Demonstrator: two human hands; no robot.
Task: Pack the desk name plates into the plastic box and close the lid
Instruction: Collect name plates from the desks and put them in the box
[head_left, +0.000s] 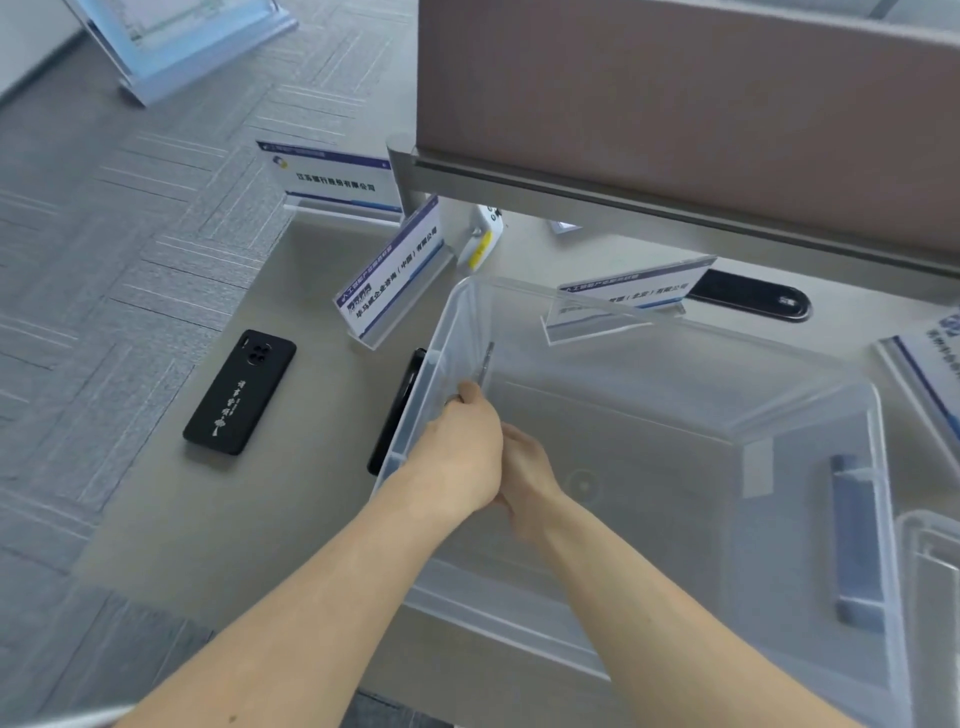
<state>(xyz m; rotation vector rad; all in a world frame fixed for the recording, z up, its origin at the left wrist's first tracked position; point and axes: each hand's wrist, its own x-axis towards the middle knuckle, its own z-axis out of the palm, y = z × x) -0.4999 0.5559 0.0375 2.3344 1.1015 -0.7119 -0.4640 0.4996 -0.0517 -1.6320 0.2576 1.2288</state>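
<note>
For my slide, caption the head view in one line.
Both hands, left and right, reach into the clear box; name plates wait on the desk.

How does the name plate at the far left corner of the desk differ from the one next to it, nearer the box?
The far name plate stands square to the camera, its face reading level; the nearer name plate is turned at an angle, so its text runs diagonally. The far one sits at the desk's edge; the nearer one sits close to the plastic box corner. Both are clear stands with blue-bordered white cards, still outside the box.
</note>
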